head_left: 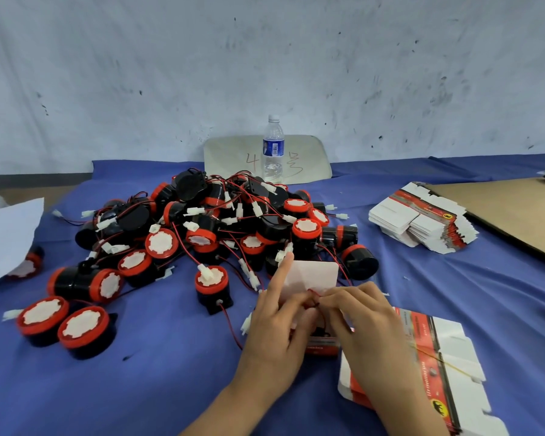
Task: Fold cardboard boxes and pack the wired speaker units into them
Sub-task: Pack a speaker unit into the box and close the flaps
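Red wire (312, 293) loops out of the mouth of a small red-and-white cardboard box (323, 346), pinched there by the fingertips of the right hand (364, 319). The left hand (276, 328) presses in against it, so the two hands meet over the box. It grips the box from the side, its forefinger straight up along the plain white flap (315, 273), which stands open. The speaker inside is mostly hidden by the fingers. Just right of the hands lies a flat stack of printed box blanks (453, 357), glossy red and white, bound by a thin yellow rubber band (438, 359). Wrinkled blue cloth (170, 372) covers the bench. Behind the hands is a tangled heap of speaker units (233, 228): stubby black cylinders with red rims, white toothed faces and white plugs on thin wires. Farther right sit a fanned second stack of blanks (422, 225) and a brown cardboard sheet (516, 209); a clear plastic water bottle (273, 149) stands upright at the back
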`<state>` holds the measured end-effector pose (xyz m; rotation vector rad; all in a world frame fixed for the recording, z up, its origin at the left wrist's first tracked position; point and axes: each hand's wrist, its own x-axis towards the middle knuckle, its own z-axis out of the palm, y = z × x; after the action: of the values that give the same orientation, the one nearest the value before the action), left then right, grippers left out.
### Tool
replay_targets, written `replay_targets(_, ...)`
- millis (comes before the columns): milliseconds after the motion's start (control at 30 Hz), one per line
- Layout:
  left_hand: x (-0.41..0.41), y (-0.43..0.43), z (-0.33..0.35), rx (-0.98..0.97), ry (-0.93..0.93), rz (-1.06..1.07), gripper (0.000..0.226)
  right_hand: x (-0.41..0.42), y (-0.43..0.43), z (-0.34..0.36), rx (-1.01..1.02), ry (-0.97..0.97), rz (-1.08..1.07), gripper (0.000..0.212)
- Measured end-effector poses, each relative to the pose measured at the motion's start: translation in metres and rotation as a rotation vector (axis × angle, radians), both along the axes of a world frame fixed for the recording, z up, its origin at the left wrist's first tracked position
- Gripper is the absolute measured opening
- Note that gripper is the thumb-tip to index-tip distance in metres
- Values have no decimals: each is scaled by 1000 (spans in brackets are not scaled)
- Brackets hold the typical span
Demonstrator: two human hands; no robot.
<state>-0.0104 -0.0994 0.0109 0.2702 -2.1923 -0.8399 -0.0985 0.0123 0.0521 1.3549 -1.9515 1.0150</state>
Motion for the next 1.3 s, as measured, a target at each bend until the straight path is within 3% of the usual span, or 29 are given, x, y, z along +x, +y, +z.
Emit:
replay_targets(67, 2, 0, 1, 3, 1, 4, 17, 3, -2, 0, 31, 19, 0, 29)
replay_targets(200, 1, -2, 1, -63, -29, 12, 29, 7, -3, 2, 100, -3, 55, 29)
replay_targets(267, 0, -3, 0, -89, -55, 28, 22, 8, 0, 4, 97, -34, 116, 27)
replay_targets(333, -1, -5, -1, -72, -40, 43, 26, 11, 5, 9, 16, -236, 159, 36)
replay_targets(433, -4, -6, -2, -62, -18, 55, 43, 16, 10, 17, -250, -730, 322, 47)
replay_targets(500, -5, -5, -2, -41, -18, 45, 44, 18, 9, 20, -417, -967, 457, 35)
replay_targets(600, -4, -4, -2, -45, -21, 34, 42, 22, 7, 20, -447, -1067, 537, 18)
replay_targets(700, -1, -4, -1, -47, -11, 53, 41, 24, 6, 19, -297, -898, 504, 9)
replay_targets(800, -2, -5, 1, -65, -8, 106, 41, 19, 6, 14, -69, -363, 308, 8)
replay_targets(867, -2, -5, 0, -50, -7, 101, 31, 19, 2, 10, 26, -145, 205, 4)
replay_targets(967, -2, -5, -1, -32, 12, 57, 20, 20, -3, 3, 62, -141, 115, 5)
replay_targets(1067, 0, -5, 1, -38, 44, 38, 29, 13, -3, -2, 46, -159, 19, 9)
replay_targets(1167, 2, -5, 4, -32, 36, 24, 43, 6, -3, -2, 75, -14, -105, 18)
replay_targets(1300, 3, -2, 4, -24, -9, 16, 59, 4, -2, -2, 106, 86, -172, 7)
